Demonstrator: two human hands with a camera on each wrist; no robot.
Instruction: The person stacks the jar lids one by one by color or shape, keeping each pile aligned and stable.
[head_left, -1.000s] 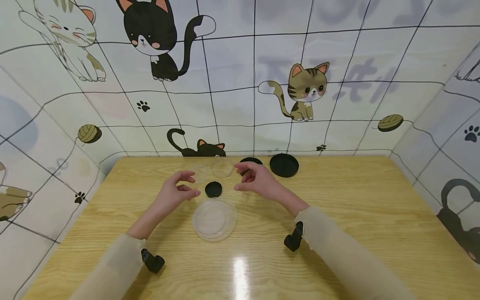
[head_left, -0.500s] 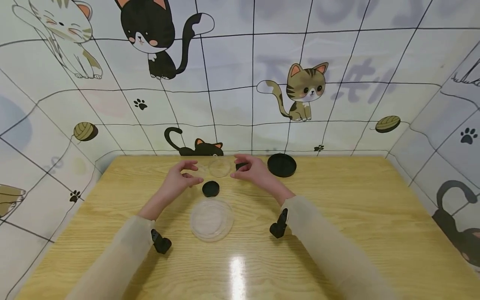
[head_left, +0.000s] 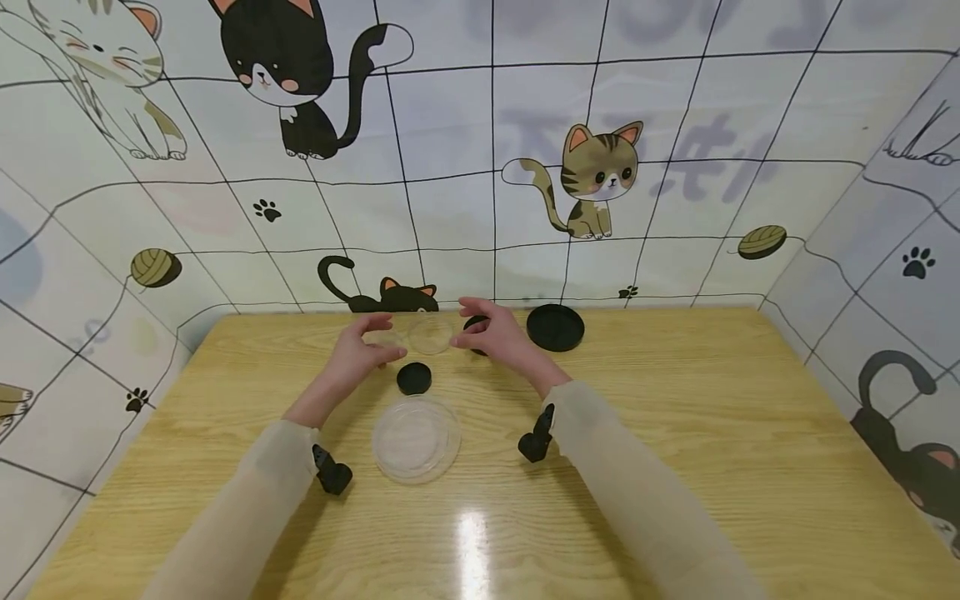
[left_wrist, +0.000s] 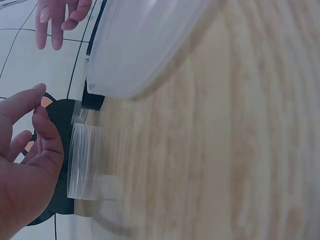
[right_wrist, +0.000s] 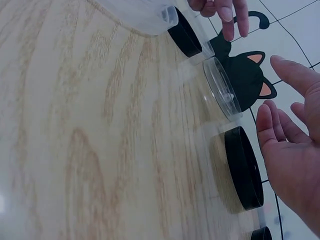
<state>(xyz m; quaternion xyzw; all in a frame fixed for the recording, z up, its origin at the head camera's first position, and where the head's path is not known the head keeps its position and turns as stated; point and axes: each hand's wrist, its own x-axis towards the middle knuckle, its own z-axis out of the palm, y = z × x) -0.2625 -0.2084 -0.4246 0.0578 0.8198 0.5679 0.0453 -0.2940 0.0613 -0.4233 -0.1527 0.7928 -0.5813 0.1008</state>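
In the head view my left hand [head_left: 352, 358] is held above the back of the table with fingers loosely bent and nothing in them. Beneath its fingertips lies a small clear round dish [left_wrist: 82, 162], partly hidden in the head view. My right hand [head_left: 498, 337] hovers likewise, fingers loosely bent around air. It partly covers a black round lid-like disc [right_wrist: 243, 167]. Between the hands sits another clear round dish [head_left: 430, 335]. Closer to me are a small black disc [head_left: 414, 378] and a larger frosted clear round container [head_left: 416, 442].
Another, larger black disc [head_left: 555, 327] lies to the right of my right hand. The wood-grain table [head_left: 675, 433] ends at the back against a cat-patterned cloth wall [head_left: 450, 192]. Similar cloth panels stand at both sides.
Both hands have moved a little farther toward the back of the table. The right hand has also shifted slightly left. The dishes and discs stay in place on the table.
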